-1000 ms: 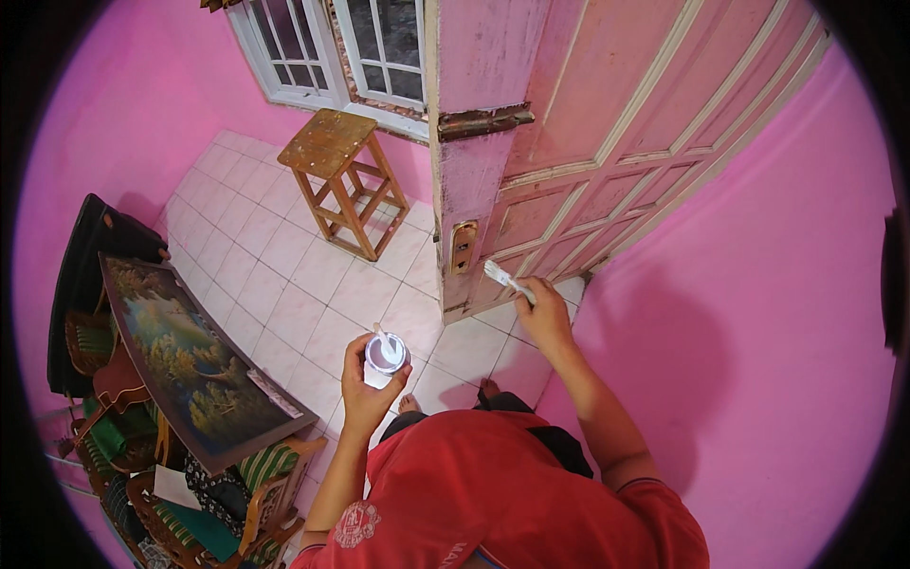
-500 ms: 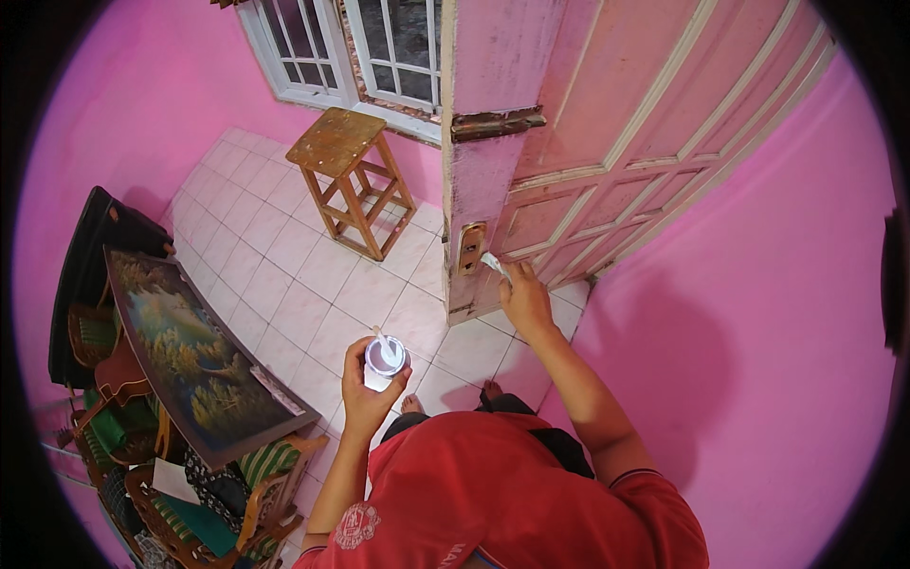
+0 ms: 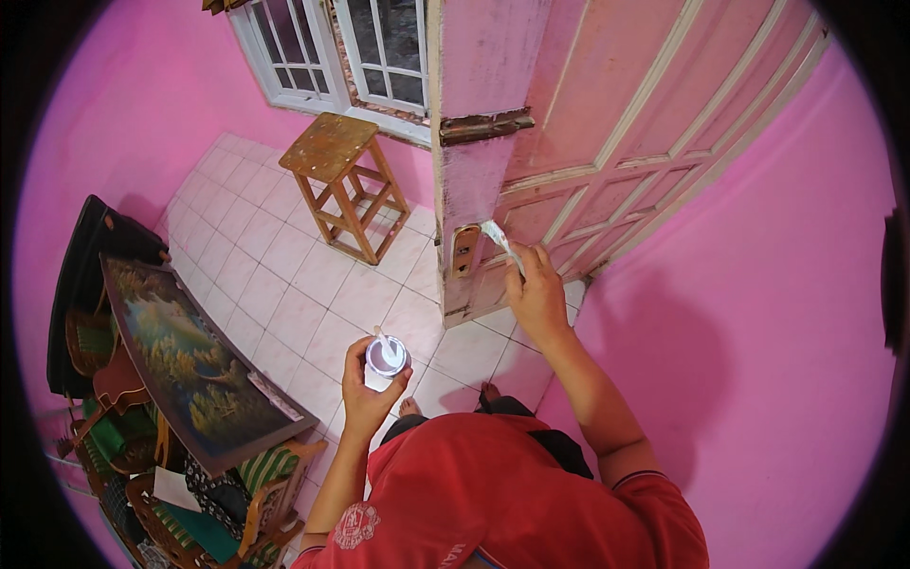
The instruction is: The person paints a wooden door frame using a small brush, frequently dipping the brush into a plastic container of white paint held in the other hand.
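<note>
The door (image 3: 654, 123) seems at the brushing step: right hand (image 3: 538, 299) grips brush (image 3: 501, 241) beside lock plate (image 3: 464, 250); left hand (image 3: 366, 394), left of it, clasps cup (image 3: 387, 374). Next stroke probably calls for careful edging.

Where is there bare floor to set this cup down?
Bare floor tiles lie between the wooden stool and the framed painting, reaching toward the cup. The left is crowded with the painting and green-striped seating. Beside the lock plate on the door, the brush takes up room.

The red short-sleeved shirt (image 3: 521, 484) bears a pale crest (image 3: 356, 525)
</note>
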A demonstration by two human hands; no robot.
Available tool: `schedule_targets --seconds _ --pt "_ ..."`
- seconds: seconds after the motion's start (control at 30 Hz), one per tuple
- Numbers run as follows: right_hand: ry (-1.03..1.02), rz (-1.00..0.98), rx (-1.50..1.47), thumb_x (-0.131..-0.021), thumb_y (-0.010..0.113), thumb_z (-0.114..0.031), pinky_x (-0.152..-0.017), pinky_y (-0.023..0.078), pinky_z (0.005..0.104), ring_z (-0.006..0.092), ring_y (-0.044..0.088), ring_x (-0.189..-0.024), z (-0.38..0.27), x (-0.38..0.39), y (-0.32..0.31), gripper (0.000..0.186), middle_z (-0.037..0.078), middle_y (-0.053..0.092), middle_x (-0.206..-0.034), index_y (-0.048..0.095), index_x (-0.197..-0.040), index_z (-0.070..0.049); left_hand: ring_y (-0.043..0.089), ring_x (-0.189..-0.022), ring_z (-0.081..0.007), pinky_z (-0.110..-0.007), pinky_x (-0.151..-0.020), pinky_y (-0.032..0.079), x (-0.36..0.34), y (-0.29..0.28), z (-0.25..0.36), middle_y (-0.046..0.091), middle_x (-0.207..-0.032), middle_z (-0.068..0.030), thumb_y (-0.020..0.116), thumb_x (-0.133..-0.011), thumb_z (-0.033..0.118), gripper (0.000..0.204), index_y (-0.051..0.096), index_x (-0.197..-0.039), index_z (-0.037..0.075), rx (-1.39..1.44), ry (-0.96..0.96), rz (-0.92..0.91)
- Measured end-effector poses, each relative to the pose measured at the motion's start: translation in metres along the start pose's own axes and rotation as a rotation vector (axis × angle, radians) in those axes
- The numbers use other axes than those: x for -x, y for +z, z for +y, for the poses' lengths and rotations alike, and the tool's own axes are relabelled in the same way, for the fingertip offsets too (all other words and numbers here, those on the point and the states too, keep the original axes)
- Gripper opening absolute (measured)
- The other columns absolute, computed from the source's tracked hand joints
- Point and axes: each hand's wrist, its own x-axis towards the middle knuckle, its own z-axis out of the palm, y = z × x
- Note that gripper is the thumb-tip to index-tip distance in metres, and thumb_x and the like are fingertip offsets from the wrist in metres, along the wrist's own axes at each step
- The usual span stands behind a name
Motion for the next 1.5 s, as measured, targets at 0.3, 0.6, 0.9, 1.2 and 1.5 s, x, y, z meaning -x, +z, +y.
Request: schedule_targets --seconds 0.3,0.6,0.9,1.2,1.5 --pt "0.019 0.018 0.035 -0.092 0.060 -0.008 -0.073 0.054 0.0505 0.0416 0.065 -0.085 -0.018 0.014 -0.029 0.031 0.018 0.061 -0.103 0.062 -0.123 -0.006 0.056 -0.121 -0.0198 -0.035 -0.108 0.042 0.000 -0.002 -0.004 0.056 -0.124 -0.0082 0.086 -0.075 0.007 0.068 0.049 -0.133 0.004 -0.013 0.007 0.004" --pt "0.074 -0.202 0.170 -0.093 0.057 -0.008 -0.075 0.055 0.0513 0.0436 0.066 -0.087 0.029 0.031 0.018 0.025 0.021 0.062 -0.105 0.061 -0.117 -0.002 0.056 -0.121 -0.0204 -0.035 -0.108 0.042 0.003 -0.003 -0.004 0.056 -0.125 -0.0092 0.086 -0.076 0.006 0.069 0.048 -0.133 0.003 0.001 0.000 0.022" --pt "-0.028 -0.151 0.180 -0.095 0.058 -0.009 -0.076 0.055 0.0503 0.0423 0.066 -0.088 -0.009 -0.005 -0.005 0.026 0.020 0.061 -0.104 0.061 -0.119 0.000 0.059 -0.113 -0.0203 -0.034 -0.101 0.046 0.005 -0.004 -0.001 0.060 -0.118 -0.0088 0.087 -0.075 0.011 0.063 0.052 -0.128 0.004 -0.001 0.029 0.084" --pt "-0.115 -0.070 0.194 -0.095 0.061 -0.008 -0.073 0.055 0.0484 0.0394 0.066 -0.087 -0.037 -0.018 -0.030 0.027 0.016 0.058 -0.103 0.062 -0.121 -0.003 0.056 -0.119 -0.0197 -0.034 -0.107 0.042 0.005 -0.004 -0.006 0.056 -0.124 -0.0085 0.086 -0.077 0.006 0.069 0.047 -0.134 0.003 -0.006 0.008 0.017" --pt "-0.123 0.115 -0.020 -0.095 0.065 -0.009 -0.066 0.053 0.0444 0.0371 0.065 -0.077 -0.072 -0.021 -0.054 0.025 0.015 0.061 -0.096 0.065 -0.120 -0.004 0.056 -0.121 -0.0203 -0.035 -0.108 0.042 0.004 -0.004 -0.001 0.056 -0.125 -0.0088 0.086 -0.076 0.006 0.068 0.048 -0.133 0.003 -0.014 -0.001 0.021"
